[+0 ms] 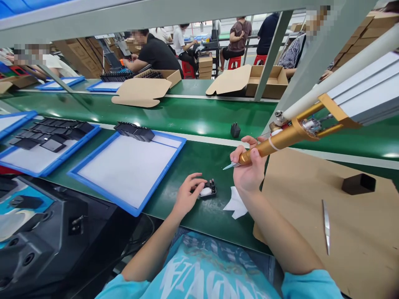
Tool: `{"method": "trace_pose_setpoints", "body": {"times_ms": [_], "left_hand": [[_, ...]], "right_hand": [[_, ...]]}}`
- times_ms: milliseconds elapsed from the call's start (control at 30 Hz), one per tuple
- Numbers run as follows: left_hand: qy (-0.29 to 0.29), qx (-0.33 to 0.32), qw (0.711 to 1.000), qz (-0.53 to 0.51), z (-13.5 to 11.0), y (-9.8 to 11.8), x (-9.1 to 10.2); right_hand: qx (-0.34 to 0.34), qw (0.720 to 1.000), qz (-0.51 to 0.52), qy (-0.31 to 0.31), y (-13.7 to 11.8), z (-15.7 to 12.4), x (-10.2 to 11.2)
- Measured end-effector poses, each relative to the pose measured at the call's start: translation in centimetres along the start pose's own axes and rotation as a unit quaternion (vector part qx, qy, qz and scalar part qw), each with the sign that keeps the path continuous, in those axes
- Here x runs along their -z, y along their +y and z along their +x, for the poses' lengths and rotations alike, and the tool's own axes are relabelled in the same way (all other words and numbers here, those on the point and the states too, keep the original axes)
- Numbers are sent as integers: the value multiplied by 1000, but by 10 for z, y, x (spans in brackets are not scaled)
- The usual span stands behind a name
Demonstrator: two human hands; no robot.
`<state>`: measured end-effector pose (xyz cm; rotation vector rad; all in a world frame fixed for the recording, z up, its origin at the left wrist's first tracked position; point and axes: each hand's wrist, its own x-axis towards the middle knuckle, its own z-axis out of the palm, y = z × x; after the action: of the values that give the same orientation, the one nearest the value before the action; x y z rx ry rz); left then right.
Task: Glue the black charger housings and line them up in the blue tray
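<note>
My left hand [188, 194] is closed around the left end of a small black power adapter [213, 192], which lies on the green bench. A white oval piece [205, 191] shows on top of the adapter, and prongs stand up at its far side. My right hand [251, 170] is wrapped round a gold cylindrical tool [264, 147] with a pale pointed tip angled down to the left. That tip is in the air, above and to the right of the adapter. Just right of the adapter is a crumpled white cloth or paper [236, 203].
Left of my hands lies a blue-rimmed white tray [115, 174] with several black adapters [134, 132] at its back edge. Another adapter [235, 130] stands near the green belt [193, 112]. Tweezers [326, 226] and a black housing [358, 184] rest on cardboard [296, 199]. People sit beyond.
</note>
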<state>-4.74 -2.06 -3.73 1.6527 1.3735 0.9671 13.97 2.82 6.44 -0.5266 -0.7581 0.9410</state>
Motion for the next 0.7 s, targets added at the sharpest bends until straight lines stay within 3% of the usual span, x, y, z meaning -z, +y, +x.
{"method": "trace_pose_setpoints", "body": {"times_ms": [133, 333, 500, 700], "left_hand": [[-65, -62, 992, 90, -10, 6, -1], [-82, -15, 982, 172, 1, 11, -5], [-120, -72, 977, 163, -3, 12, -7], [-179, -63, 970, 153, 2, 15, -7]], "right_hand": [[-27, 999, 9, -25, -2, -10, -7], [-19, 996, 29, -77, -2, -16, -7], [-6, 994, 44, -96, 0, -17, -6], [-15, 996, 31, -81, -3, -16, -7]]}}
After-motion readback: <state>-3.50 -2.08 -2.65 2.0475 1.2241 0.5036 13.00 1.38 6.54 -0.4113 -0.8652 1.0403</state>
